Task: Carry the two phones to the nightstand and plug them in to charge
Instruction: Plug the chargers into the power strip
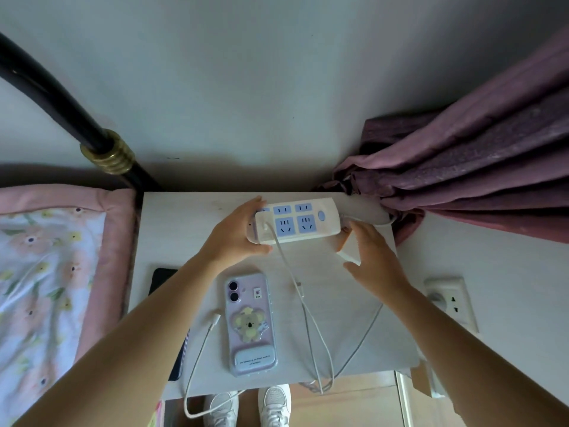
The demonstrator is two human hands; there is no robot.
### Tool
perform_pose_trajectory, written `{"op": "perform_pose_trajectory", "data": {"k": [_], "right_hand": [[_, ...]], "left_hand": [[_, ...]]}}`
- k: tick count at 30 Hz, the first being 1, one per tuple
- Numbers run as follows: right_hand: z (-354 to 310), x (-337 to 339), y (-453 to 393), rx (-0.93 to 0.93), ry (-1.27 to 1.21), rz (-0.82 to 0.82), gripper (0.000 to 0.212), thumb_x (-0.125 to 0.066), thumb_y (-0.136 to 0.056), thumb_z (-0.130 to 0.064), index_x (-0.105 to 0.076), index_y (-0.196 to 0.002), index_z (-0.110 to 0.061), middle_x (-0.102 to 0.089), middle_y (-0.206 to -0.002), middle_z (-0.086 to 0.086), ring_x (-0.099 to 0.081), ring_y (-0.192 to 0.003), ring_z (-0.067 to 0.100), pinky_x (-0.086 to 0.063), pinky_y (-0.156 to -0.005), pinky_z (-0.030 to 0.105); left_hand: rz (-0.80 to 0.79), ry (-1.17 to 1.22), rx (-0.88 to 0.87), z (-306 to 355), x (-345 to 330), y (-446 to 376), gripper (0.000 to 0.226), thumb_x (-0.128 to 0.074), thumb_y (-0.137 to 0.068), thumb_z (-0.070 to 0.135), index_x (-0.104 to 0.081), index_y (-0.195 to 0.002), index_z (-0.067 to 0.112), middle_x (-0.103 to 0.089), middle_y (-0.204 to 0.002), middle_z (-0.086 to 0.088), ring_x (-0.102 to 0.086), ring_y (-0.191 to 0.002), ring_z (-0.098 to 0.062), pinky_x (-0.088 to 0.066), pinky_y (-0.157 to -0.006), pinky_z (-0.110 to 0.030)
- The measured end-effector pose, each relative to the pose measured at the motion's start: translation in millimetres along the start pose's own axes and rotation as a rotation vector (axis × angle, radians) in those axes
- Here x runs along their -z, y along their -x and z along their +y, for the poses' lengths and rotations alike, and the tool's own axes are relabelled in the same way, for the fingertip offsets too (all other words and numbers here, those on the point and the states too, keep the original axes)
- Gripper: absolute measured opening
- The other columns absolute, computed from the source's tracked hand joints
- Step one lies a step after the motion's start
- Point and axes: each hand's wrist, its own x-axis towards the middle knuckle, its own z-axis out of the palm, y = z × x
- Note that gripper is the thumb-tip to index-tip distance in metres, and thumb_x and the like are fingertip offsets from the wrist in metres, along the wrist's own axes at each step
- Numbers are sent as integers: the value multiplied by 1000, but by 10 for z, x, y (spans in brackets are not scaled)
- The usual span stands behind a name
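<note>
Now left hand grips power strip; right hand holds charger; curtain crowds nightstand.

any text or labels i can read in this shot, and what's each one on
None can be read.
White tab low on the koala phone case: two lines of dark print, too small.
Small square sticker beside the camera lenses on that case: blurred.
Power strip: no readable print.
Wall socket: no readable marking.

Glossy plastic power strip; cloth curtain.
</note>
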Motion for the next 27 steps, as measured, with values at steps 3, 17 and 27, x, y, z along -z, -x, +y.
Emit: {"op": "perform_pose_trajectory", "data": {"k": [3,17,27], "right_hand": [[53,-34,-48,-118,101,2,77,-74,-77,-22,-32,-140,-13,-41,-141,9,-42,-126,30,-43,-98,41],[-215,237,-205,-220,-512,-21,63,-89,-57,-24,-62,-113,-17,-65,-96,0,-61,-81,16,-50,-55,27],[-544,611,-636,33,-20,-264,35,-71,-80,-28,-57,-112,-25,-58,-112,1,-60,-96,22,-53,-77,35]], "left_hand": [[-16,-15,7,-13,0,-20,90,-85,-58,28,-43,-137,29,-42,-143,18,-48,-122,-1,-37,-97,-23],[1,-37,-12,-18,-20,-5,80,-84,-56,38,-45,-126,34,-54,-132,14,-57,-113,-5,-39,-79,-20],[2,5,-14,-9,-17,9,78,-83,-58,32,-45,-125,32,-57,-124,17,-56,-110,-5,-42,-77,-17]]}}
